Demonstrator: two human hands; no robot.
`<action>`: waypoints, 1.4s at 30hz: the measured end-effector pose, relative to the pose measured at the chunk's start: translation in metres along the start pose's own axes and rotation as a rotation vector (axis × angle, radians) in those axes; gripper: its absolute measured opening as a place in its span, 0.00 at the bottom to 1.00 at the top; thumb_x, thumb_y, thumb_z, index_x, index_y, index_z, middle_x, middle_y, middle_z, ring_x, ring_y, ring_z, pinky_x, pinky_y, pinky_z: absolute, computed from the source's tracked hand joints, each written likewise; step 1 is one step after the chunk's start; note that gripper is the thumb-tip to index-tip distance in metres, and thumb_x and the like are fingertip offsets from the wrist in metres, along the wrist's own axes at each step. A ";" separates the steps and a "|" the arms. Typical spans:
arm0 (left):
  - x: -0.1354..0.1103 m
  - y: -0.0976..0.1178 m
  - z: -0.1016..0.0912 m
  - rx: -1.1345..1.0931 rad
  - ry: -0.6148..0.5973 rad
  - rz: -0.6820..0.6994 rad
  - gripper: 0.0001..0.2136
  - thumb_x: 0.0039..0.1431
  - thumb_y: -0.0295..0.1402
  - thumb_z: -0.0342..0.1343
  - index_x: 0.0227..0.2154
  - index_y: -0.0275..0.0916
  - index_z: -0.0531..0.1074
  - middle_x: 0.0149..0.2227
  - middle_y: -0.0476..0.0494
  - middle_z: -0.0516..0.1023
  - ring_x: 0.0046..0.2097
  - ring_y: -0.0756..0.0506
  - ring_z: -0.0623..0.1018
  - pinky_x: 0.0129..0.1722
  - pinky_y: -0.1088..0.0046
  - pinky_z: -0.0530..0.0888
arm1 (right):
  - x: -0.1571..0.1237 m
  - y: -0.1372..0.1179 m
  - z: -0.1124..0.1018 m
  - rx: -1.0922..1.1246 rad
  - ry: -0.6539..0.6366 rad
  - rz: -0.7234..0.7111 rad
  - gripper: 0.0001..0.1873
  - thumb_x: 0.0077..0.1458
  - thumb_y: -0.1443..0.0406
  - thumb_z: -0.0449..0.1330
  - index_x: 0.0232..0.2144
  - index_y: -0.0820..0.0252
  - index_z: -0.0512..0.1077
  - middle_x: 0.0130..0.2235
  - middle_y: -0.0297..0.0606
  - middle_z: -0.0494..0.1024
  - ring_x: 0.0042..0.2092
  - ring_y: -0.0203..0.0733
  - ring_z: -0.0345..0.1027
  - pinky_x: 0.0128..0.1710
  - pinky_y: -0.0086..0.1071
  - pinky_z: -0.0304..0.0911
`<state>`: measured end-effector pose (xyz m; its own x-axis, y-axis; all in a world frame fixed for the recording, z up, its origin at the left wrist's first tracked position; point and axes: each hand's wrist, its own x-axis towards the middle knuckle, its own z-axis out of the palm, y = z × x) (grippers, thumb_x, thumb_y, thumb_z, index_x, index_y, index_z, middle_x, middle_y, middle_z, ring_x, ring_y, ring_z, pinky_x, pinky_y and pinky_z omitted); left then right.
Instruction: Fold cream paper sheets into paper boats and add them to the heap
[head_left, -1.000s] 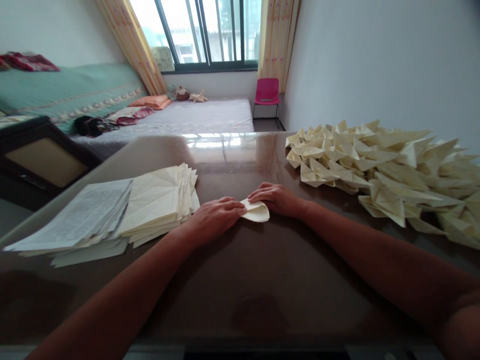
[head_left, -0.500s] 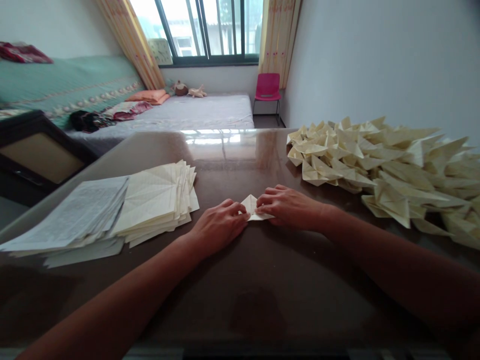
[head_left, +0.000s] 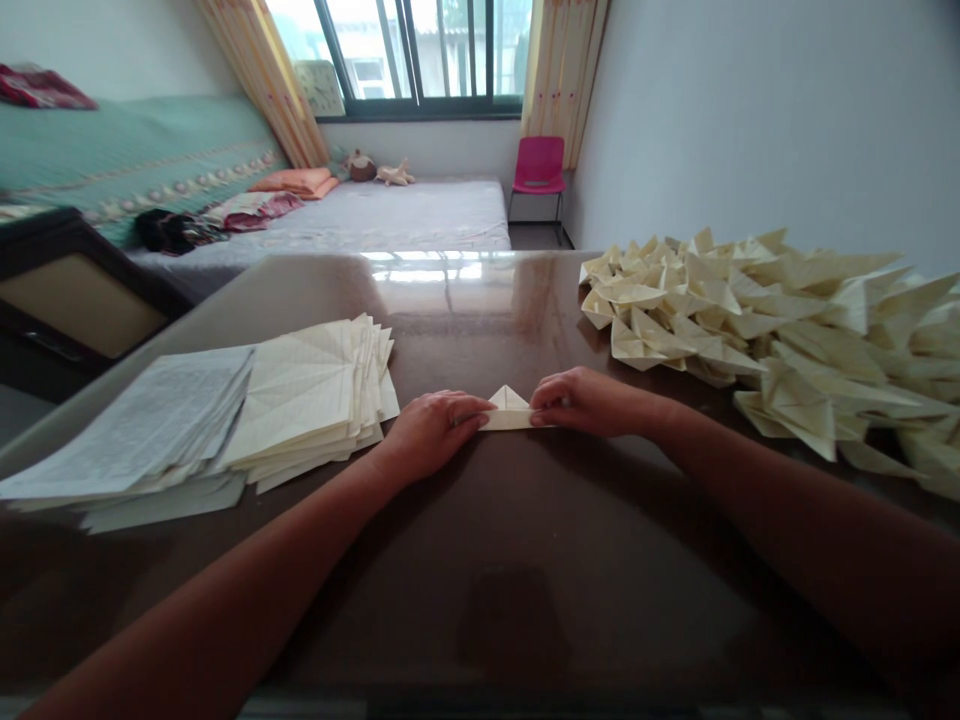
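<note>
A small cream sheet of folded paper (head_left: 507, 417) lies on the brown table, with a peak pointing away from me and a straight band folded along its near edge. My left hand (head_left: 435, 428) pinches its left end, thumb and fingers closed on the fold. At the right end, my right hand (head_left: 581, 402) grips the paper between thumb and curled fingers. The ends of the band are partly hidden by the fingers. To the left of my left hand lies a stack of creased cream sheets (head_left: 296, 395).
Printed sheets (head_left: 142, 420) lie beside the stack. Folded paper shapes (head_left: 750, 310) are heaped on the right of the glossy table (head_left: 480, 560). Beyond it are a bed (head_left: 420, 215), a pink chair (head_left: 538, 168) and a window. A dark cabinet (head_left: 82, 290) stands left.
My hands have moved apart to the paper's two ends. The near edge now shows as a flat folded band, with the peak above it. The view has shifted slightly.
</note>
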<state>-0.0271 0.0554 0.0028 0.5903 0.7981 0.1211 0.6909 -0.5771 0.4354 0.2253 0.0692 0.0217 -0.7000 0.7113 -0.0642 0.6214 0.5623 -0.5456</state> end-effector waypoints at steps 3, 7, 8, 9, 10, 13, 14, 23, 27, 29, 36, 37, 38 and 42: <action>0.001 -0.001 0.003 0.011 0.012 -0.028 0.13 0.63 0.39 0.48 0.45 0.46 0.75 0.42 0.49 0.79 0.41 0.47 0.77 0.40 0.75 0.71 | 0.001 0.003 0.000 0.083 -0.031 0.046 0.12 0.56 0.61 0.57 0.35 0.62 0.76 0.29 0.33 0.76 0.29 0.34 0.65 0.29 0.25 0.55; 0.002 0.000 0.004 0.064 0.004 -0.046 0.14 0.64 0.39 0.47 0.47 0.48 0.74 0.43 0.49 0.78 0.41 0.47 0.77 0.40 0.73 0.71 | 0.002 0.003 0.002 0.078 0.002 0.105 0.10 0.55 0.62 0.57 0.37 0.61 0.75 0.30 0.33 0.77 0.30 0.34 0.66 0.29 0.25 0.55; 0.002 0.000 0.004 0.084 -0.001 -0.048 0.14 0.64 0.39 0.47 0.48 0.49 0.74 0.43 0.50 0.78 0.40 0.47 0.77 0.39 0.72 0.71 | 0.002 0.002 0.003 0.062 0.019 0.114 0.10 0.55 0.63 0.57 0.38 0.61 0.74 0.30 0.33 0.77 0.30 0.34 0.66 0.30 0.25 0.55; 0.002 0.001 0.004 0.103 -0.005 -0.049 0.14 0.64 0.38 0.47 0.48 0.50 0.73 0.43 0.50 0.77 0.39 0.47 0.77 0.39 0.72 0.71 | 0.002 0.001 0.004 0.043 0.031 0.121 0.09 0.55 0.64 0.57 0.38 0.60 0.74 0.30 0.33 0.77 0.31 0.35 0.67 0.30 0.26 0.56; 0.002 0.001 0.004 0.121 -0.009 -0.048 0.14 0.64 0.38 0.46 0.49 0.50 0.73 0.43 0.50 0.77 0.38 0.47 0.77 0.39 0.72 0.71 | 0.003 0.000 0.005 0.022 0.039 0.131 0.08 0.55 0.64 0.57 0.38 0.60 0.73 0.30 0.34 0.77 0.31 0.35 0.67 0.31 0.26 0.56; 0.001 0.004 0.004 0.167 -0.015 -0.040 0.15 0.64 0.37 0.46 0.50 0.51 0.71 0.41 0.49 0.75 0.37 0.47 0.76 0.38 0.72 0.71 | 0.003 -0.005 0.007 -0.046 0.043 0.165 0.07 0.55 0.66 0.57 0.38 0.59 0.71 0.31 0.34 0.77 0.31 0.36 0.67 0.31 0.26 0.55; 0.001 0.005 0.005 0.182 -0.017 -0.036 0.15 0.64 0.37 0.45 0.51 0.51 0.71 0.41 0.49 0.75 0.37 0.47 0.76 0.38 0.72 0.71 | 0.004 -0.007 0.007 -0.063 0.041 0.170 0.07 0.55 0.66 0.57 0.38 0.59 0.70 0.31 0.34 0.76 0.31 0.36 0.67 0.31 0.26 0.55; -0.003 0.013 0.007 0.378 0.106 0.103 0.15 0.64 0.34 0.49 0.52 0.52 0.69 0.50 0.44 0.68 0.50 0.42 0.67 0.44 0.67 0.70 | 0.007 -0.007 0.010 -0.100 0.075 0.131 0.06 0.53 0.69 0.58 0.36 0.59 0.70 0.35 0.35 0.76 0.34 0.36 0.67 0.32 0.26 0.55; -0.004 0.015 0.006 0.429 -0.010 0.305 0.13 0.65 0.33 0.48 0.50 0.47 0.70 0.47 0.43 0.72 0.50 0.43 0.67 0.47 0.66 0.68 | 0.005 -0.011 0.008 -0.179 0.064 0.150 0.06 0.56 0.67 0.57 0.38 0.57 0.70 0.37 0.35 0.75 0.35 0.36 0.67 0.32 0.27 0.53; -0.005 0.017 0.006 0.449 -0.084 0.326 0.14 0.66 0.32 0.46 0.53 0.44 0.68 0.45 0.43 0.73 0.48 0.44 0.69 0.47 0.67 0.69 | 0.002 -0.017 0.006 -0.307 0.082 0.118 0.06 0.58 0.65 0.56 0.38 0.56 0.71 0.40 0.37 0.75 0.39 0.39 0.66 0.33 0.29 0.53; -0.009 0.030 0.005 0.536 -0.152 0.271 0.15 0.66 0.29 0.45 0.54 0.40 0.65 0.47 0.41 0.72 0.50 0.44 0.69 0.48 0.67 0.72 | -0.013 -0.053 0.029 -0.717 0.069 -0.038 0.12 0.60 0.69 0.52 0.41 0.63 0.74 0.41 0.48 0.73 0.43 0.49 0.63 0.39 0.39 0.54; -0.010 0.031 0.005 0.546 -0.158 0.266 0.16 0.66 0.28 0.46 0.55 0.40 0.64 0.47 0.41 0.71 0.51 0.44 0.69 0.48 0.68 0.73 | -0.015 -0.056 0.033 -0.739 0.069 -0.024 0.12 0.60 0.70 0.52 0.41 0.64 0.74 0.41 0.48 0.74 0.43 0.49 0.63 0.39 0.40 0.54; -0.011 0.033 0.005 0.557 -0.162 0.260 0.16 0.65 0.28 0.46 0.55 0.40 0.64 0.47 0.41 0.71 0.51 0.44 0.69 0.47 0.69 0.73 | -0.017 -0.059 0.036 -0.757 0.063 -0.005 0.12 0.59 0.71 0.51 0.40 0.65 0.75 0.41 0.49 0.74 0.42 0.50 0.63 0.39 0.41 0.55; -0.013 0.036 0.002 0.625 -0.183 0.238 0.17 0.64 0.26 0.47 0.55 0.36 0.64 0.46 0.40 0.72 0.48 0.43 0.70 0.43 0.70 0.75 | -0.022 -0.064 0.038 -0.804 0.018 0.074 0.13 0.57 0.72 0.52 0.36 0.63 0.77 0.38 0.50 0.74 0.39 0.50 0.65 0.40 0.45 0.55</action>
<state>-0.0085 0.0237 0.0151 0.7784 0.6272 -0.0265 0.6126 -0.7681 -0.1863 0.1872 0.0012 0.0262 -0.6459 0.7611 -0.0594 0.7335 0.6402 0.2282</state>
